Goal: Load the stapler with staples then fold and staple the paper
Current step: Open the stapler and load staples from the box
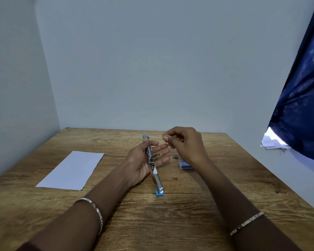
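On the wood-grain bench (pixel 170 214), well clear of its edges, the left grip (pixel 143 163) holds the unfolded chrome stapler (pixel 156 176), thumb over it; the right grip (pixel 185 144) pinches a thin sliver (pixel 181 140). Flat white paper (pixel 71 171) lies left.

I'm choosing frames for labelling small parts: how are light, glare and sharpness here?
Head view: dim, even, bluish light; a blown-out patch beside the curtain; the stapler in the left hand glints but reads clearly; the sliver pinched by the right hand is too small to identify; wide-angle bending at the edges.
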`<state>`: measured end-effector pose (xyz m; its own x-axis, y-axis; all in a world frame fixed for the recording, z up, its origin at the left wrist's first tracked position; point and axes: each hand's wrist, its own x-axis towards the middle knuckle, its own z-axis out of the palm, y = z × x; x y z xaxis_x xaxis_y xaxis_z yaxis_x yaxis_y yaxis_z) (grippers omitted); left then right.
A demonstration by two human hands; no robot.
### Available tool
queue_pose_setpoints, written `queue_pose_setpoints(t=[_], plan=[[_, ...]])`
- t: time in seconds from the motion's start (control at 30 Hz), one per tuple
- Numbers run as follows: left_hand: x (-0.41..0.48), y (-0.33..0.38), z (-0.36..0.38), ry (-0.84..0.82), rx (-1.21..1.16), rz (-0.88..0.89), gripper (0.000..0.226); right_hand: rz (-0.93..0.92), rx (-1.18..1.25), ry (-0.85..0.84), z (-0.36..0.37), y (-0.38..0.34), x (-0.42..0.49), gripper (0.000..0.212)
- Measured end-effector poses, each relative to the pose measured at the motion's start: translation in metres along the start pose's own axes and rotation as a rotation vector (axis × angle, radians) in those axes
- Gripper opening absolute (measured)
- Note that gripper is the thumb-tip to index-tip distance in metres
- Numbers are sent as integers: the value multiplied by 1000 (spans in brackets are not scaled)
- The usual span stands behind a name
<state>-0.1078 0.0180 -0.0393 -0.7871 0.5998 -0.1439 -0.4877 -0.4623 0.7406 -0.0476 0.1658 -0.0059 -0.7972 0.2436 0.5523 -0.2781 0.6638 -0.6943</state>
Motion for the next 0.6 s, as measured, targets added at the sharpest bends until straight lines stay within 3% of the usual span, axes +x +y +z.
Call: queue_pose_setpoints(t=[0.23, 0.6], plan=[[4, -2, -4, -77, -63, -19, 41, 104, 231, -60, 5, -4, -4, 21], [5, -4, -3, -95, -49, -4, 28, 164, 335, -88, 7, 4, -3, 13]])
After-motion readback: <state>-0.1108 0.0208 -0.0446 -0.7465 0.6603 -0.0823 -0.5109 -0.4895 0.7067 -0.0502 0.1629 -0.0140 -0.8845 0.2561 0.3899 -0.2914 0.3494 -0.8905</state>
